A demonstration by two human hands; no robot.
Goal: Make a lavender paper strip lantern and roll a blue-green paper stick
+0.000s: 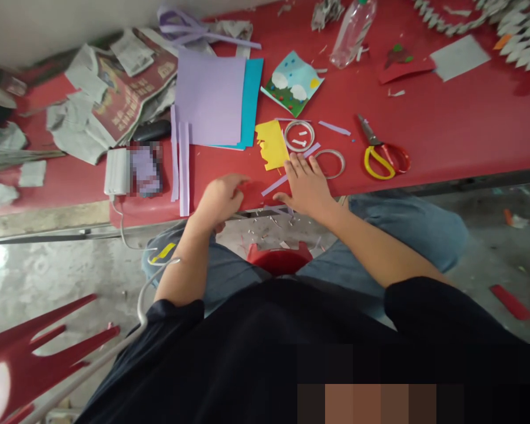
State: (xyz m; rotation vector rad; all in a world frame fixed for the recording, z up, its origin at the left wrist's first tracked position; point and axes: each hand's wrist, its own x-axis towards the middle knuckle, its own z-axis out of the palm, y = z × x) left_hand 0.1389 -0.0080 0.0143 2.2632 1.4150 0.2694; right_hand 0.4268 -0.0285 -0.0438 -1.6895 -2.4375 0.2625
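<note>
Your right hand lies flat over the counter, palm down, thumb wide and fingers close together. A purple strip slants out from beside its fingers, towards the counter's near edge. Another piece shows beyond the fingertips; whether both are one strip, the hand hides. Your left hand hangs by that edge, loosely curled, index finger pointing right; its palm is hidden, so you cannot tell whether it holds anything.

Just beyond your right fingers lie torn yellow paper and a ring. A second ring is just beside that hand, and scissors lie farther right, blades pointing away.

To handle the strip well, press lightly with your fingertips, since thin paper would likely crease under a heavy palm. Pinch its near end with your left hand rather than dragging it. Mind the edge: light pieces could slip off, and scraps already litter the floor below.
</note>
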